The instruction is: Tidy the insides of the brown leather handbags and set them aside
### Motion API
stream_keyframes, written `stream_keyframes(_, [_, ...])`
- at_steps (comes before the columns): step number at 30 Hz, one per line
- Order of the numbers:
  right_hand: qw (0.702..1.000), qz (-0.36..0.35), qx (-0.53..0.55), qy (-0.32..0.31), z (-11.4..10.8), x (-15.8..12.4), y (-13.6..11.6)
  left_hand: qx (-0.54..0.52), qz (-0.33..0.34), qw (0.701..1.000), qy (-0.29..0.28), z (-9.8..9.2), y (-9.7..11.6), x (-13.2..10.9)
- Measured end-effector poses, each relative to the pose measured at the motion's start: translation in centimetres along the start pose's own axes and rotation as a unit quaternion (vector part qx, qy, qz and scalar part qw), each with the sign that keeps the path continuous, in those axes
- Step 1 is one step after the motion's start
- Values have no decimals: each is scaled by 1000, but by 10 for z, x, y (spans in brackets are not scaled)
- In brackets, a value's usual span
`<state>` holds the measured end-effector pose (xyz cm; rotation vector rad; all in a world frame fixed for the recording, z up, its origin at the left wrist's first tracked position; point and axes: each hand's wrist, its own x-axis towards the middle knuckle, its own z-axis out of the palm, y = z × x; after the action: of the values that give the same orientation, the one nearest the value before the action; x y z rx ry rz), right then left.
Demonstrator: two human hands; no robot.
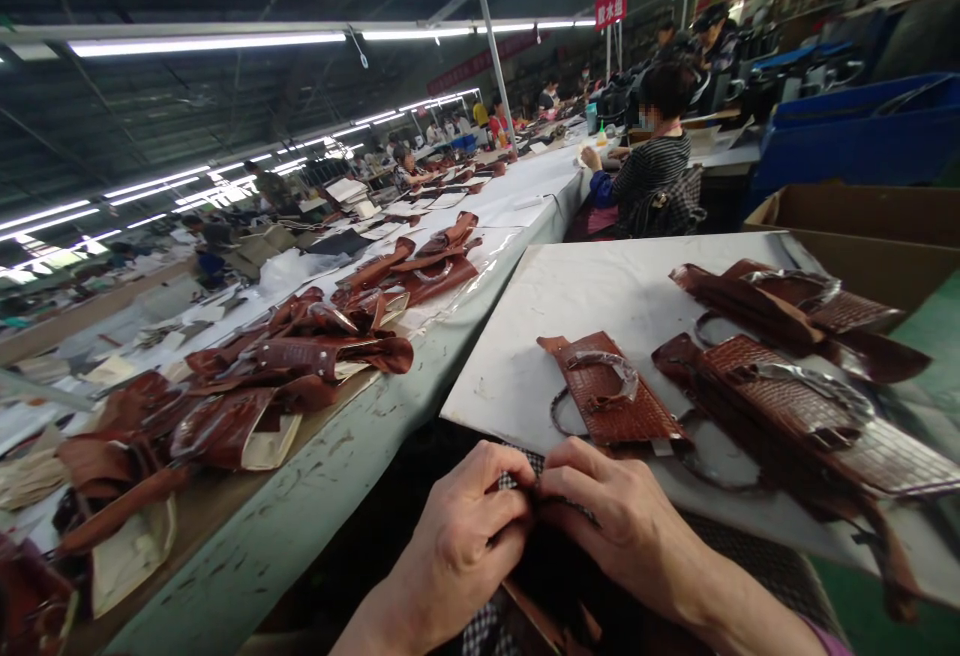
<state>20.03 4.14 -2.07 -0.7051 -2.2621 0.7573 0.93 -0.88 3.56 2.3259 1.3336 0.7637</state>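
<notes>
My left hand (469,536) and my right hand (619,516) meet low in the centre, fingertips close together. Both are closed in a pinch on the edge of a dark brown leather piece (536,618) over my lap. Its lower part lies in shadow, and my fingers hide the pinched spot. Black-and-white checked cloth (484,631) shows beneath. Just beyond my right hand, a brown woven-pattern leather bag (621,401) with a plastic-wrapped handle lies on a white board (495,376).
More brown bags (810,406) lie to the right on the board. A long table (517,206) at left carries several heaped bag parts (315,356). A co-worker (660,161) sits ahead. A cardboard box (862,216) and a blue bin (847,131) stand at right.
</notes>
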Motion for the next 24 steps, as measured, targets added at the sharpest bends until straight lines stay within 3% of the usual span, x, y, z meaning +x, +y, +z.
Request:
stream_keyframes(10, [995, -64, -69, 10, 1, 8, -3, 51, -2, 998, 46, 2, -3, -2])
stream_keyframes(24, [998, -59, 11, 23, 10, 12, 0, 40, 4, 997, 67, 5, -12, -4])
